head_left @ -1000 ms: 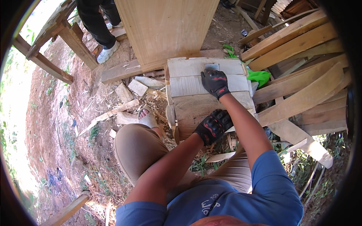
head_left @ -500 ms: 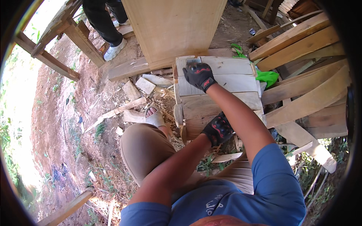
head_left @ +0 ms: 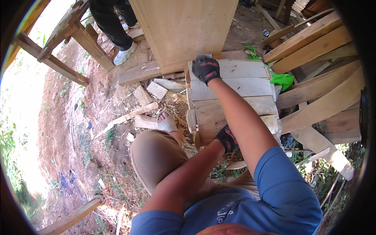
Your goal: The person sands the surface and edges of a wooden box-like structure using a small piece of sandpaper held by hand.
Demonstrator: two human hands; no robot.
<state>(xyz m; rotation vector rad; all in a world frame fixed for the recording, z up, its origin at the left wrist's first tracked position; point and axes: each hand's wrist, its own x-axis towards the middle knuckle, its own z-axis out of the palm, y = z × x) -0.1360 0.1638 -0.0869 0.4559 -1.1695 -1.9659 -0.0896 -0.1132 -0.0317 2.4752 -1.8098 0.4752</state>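
Note:
My right hand [head_left: 205, 70], in a black glove with red marks, is closed at the far left corner of a slatted wooden piece [head_left: 231, 87]. A small grey flat piece [head_left: 203, 56] sticks out beyond its knuckles; its exact kind I cannot make out. My left hand [head_left: 227, 140], gloved alike, is at the near side of the slatted piece, under my crossing right forearm. That forearm hides part of it, so its fingers do not show. The slats are pale and lie side by side, with gaps between some.
A broad wooden panel [head_left: 184, 33] stands just beyond. Curved and straight boards [head_left: 313, 47] are stacked at the right, near a green plastic bag [head_left: 282, 80]. Offcuts [head_left: 157, 90] and shavings litter the ground. Another person's leg [head_left: 113, 27] is at the far left, beside a wooden frame [head_left: 92, 45].
My right hand has slid away from me to the far edge, bringing the grey piece partly past it. My left hand is now more covered by my right forearm. The view has shifted slightly.

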